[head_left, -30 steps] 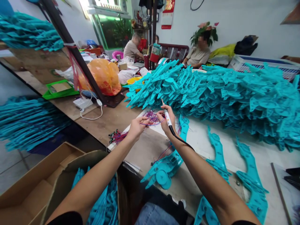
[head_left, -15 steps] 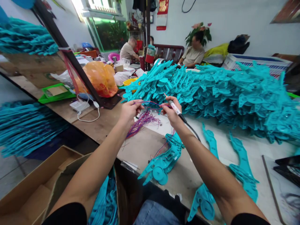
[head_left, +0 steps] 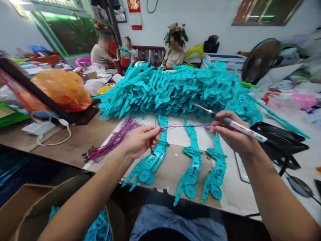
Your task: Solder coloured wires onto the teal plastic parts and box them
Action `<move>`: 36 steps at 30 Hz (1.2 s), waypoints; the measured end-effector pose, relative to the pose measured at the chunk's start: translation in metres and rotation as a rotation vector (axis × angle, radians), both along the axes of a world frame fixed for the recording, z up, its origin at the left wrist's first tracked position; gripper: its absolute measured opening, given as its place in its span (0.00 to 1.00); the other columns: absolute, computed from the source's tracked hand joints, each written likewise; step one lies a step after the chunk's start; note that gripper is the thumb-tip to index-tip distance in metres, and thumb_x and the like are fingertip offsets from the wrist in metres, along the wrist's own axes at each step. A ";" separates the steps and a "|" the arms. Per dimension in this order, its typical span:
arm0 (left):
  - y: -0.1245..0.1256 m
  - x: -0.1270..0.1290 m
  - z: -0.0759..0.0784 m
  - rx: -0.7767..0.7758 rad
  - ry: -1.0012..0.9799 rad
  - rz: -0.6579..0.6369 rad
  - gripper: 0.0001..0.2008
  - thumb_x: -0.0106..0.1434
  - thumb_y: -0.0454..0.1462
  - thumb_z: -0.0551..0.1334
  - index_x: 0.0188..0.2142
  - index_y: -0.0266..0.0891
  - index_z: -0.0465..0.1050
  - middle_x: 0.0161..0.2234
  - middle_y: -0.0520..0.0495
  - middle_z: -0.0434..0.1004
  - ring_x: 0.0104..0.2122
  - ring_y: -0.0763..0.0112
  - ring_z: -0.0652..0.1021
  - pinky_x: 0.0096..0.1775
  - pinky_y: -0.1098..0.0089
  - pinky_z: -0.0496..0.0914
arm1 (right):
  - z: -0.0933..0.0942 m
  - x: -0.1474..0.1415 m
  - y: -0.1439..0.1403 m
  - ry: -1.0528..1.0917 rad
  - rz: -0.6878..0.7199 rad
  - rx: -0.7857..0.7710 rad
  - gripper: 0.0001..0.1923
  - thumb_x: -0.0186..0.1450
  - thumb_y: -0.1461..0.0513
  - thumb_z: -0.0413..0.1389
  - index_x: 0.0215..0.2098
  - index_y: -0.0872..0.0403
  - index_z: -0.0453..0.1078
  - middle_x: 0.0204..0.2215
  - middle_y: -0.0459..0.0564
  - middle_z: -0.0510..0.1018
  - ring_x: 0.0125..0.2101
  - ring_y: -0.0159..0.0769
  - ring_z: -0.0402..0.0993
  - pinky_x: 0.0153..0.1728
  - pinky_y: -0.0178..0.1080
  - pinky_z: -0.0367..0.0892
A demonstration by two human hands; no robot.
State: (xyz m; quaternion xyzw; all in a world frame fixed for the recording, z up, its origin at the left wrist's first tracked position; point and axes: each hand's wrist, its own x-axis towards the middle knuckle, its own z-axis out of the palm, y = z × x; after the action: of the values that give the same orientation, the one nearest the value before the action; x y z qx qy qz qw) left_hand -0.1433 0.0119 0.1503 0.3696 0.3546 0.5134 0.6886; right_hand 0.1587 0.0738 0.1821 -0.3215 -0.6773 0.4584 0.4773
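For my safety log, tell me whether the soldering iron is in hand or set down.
In hand: the right hand holds the soldering iron while also pinching thin wires.

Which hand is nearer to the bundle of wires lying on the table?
The left. The left hand is just to the right of the wire bundle; the right hand, holding a soldering iron, is much farther off on that same side.
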 end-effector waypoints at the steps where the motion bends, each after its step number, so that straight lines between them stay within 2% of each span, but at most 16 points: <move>1: -0.001 0.015 -0.008 -0.024 -0.013 0.017 0.14 0.51 0.40 0.73 0.32 0.31 0.77 0.21 0.50 0.70 0.19 0.81 0.65 0.20 0.78 0.55 | -0.006 0.013 -0.011 0.007 -0.037 -0.017 0.20 0.54 0.59 0.66 0.42 0.48 0.65 0.25 0.41 0.75 0.24 0.31 0.74 0.26 0.36 0.69; 4: -0.003 0.055 -0.030 -0.064 0.040 0.085 0.13 0.50 0.38 0.72 0.33 0.31 0.77 0.22 0.49 0.72 0.19 0.82 0.65 0.20 0.78 0.53 | -0.020 0.039 -0.045 0.023 -0.194 -0.026 0.18 0.55 0.57 0.65 0.41 0.48 0.66 0.24 0.42 0.75 0.23 0.32 0.73 0.21 0.35 0.65; 7: -0.004 0.084 -0.047 -0.098 0.090 0.180 0.10 0.51 0.35 0.69 0.33 0.31 0.77 0.22 0.50 0.72 0.19 0.82 0.64 0.21 0.77 0.53 | -0.030 0.050 -0.075 -0.035 -0.313 0.040 0.16 0.57 0.57 0.64 0.41 0.47 0.66 0.26 0.44 0.77 0.23 0.33 0.74 0.20 0.35 0.64; 9: -0.005 0.097 -0.053 -0.159 -0.025 0.170 0.10 0.51 0.32 0.68 0.35 0.32 0.75 0.24 0.50 0.72 0.20 0.81 0.65 0.22 0.77 0.56 | -0.036 0.051 -0.089 -0.157 -0.343 0.092 0.14 0.59 0.58 0.62 0.42 0.47 0.66 0.26 0.44 0.77 0.23 0.33 0.74 0.22 0.35 0.66; 13: -0.006 0.104 -0.057 -0.194 -0.322 0.024 0.17 0.52 0.31 0.67 0.43 0.36 0.74 0.25 0.52 0.69 0.22 0.81 0.66 0.22 0.78 0.56 | -0.049 0.054 -0.098 -0.419 -0.366 0.173 0.08 0.63 0.58 0.58 0.41 0.47 0.68 0.25 0.43 0.77 0.27 0.33 0.76 0.29 0.36 0.70; 15: -0.006 0.102 -0.058 -0.167 -0.338 -0.006 0.15 0.55 0.35 0.68 0.44 0.37 0.74 0.24 0.53 0.67 0.21 0.80 0.65 0.22 0.78 0.56 | -0.055 0.058 -0.095 -0.525 -0.354 0.198 0.08 0.64 0.57 0.57 0.42 0.47 0.69 0.27 0.44 0.78 0.28 0.34 0.76 0.30 0.36 0.69; 18: -0.005 0.093 -0.061 -0.144 -0.258 -0.006 0.14 0.56 0.39 0.69 0.41 0.37 0.75 0.22 0.54 0.67 0.20 0.81 0.64 0.21 0.79 0.55 | -0.065 0.067 -0.082 -0.681 -0.304 0.282 0.09 0.65 0.54 0.55 0.42 0.46 0.70 0.30 0.44 0.79 0.30 0.35 0.76 0.32 0.37 0.68; 21: -0.006 0.082 -0.065 -0.128 -0.186 -0.021 0.14 0.56 0.41 0.70 0.40 0.37 0.76 0.21 0.54 0.67 0.17 0.83 0.62 0.20 0.79 0.53 | -0.075 0.076 -0.056 -0.812 -0.264 0.414 0.09 0.66 0.53 0.53 0.41 0.46 0.71 0.32 0.44 0.80 0.30 0.35 0.74 0.36 0.39 0.65; 23: -0.009 0.078 -0.070 -0.134 -0.117 -0.081 0.15 0.55 0.44 0.70 0.38 0.36 0.77 0.19 0.54 0.66 0.16 0.84 0.60 0.20 0.78 0.53 | -0.081 0.077 -0.030 -0.890 -0.262 0.503 0.09 0.68 0.55 0.51 0.42 0.46 0.71 0.33 0.44 0.80 0.30 0.35 0.74 0.39 0.41 0.62; 27: -0.013 0.085 -0.088 -0.237 0.076 -0.217 0.19 0.51 0.48 0.72 0.33 0.33 0.79 0.21 0.50 0.69 0.17 0.82 0.64 0.20 0.77 0.54 | -0.094 0.060 0.031 -0.997 -0.199 0.607 0.10 0.68 0.60 0.51 0.45 0.45 0.71 0.33 0.47 0.79 0.37 0.39 0.71 0.46 0.45 0.59; 30: -0.009 0.098 -0.106 -0.319 0.176 -0.229 0.22 0.47 0.49 0.73 0.33 0.32 0.81 0.24 0.48 0.71 0.19 0.81 0.65 0.19 0.77 0.51 | -0.115 0.033 0.063 -0.990 -0.124 0.574 0.09 0.67 0.61 0.52 0.42 0.47 0.73 0.34 0.50 0.78 0.39 0.41 0.70 0.48 0.47 0.59; 33: 0.000 0.108 -0.120 -0.338 0.274 -0.175 0.22 0.46 0.49 0.73 0.33 0.33 0.82 0.21 0.50 0.69 0.19 0.81 0.61 0.19 0.76 0.47 | -0.134 0.015 0.062 -0.924 -0.131 0.493 0.08 0.67 0.58 0.53 0.40 0.48 0.74 0.39 0.51 0.79 0.43 0.43 0.72 0.49 0.47 0.61; 36: 0.008 0.110 -0.122 -0.291 0.364 -0.141 0.20 0.46 0.49 0.72 0.30 0.34 0.83 0.18 0.52 0.65 0.18 0.80 0.58 0.20 0.75 0.47 | -0.136 0.020 0.023 -0.752 -0.305 0.402 0.14 0.67 0.51 0.52 0.43 0.48 0.74 0.40 0.51 0.80 0.43 0.42 0.74 0.48 0.46 0.65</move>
State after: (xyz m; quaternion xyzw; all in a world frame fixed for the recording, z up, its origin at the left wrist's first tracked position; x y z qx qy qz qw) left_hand -0.0328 0.0204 0.0284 0.3766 0.5163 0.3327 0.6935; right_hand 0.1783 0.0964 0.0465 -0.4629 -0.8239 0.0937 0.3132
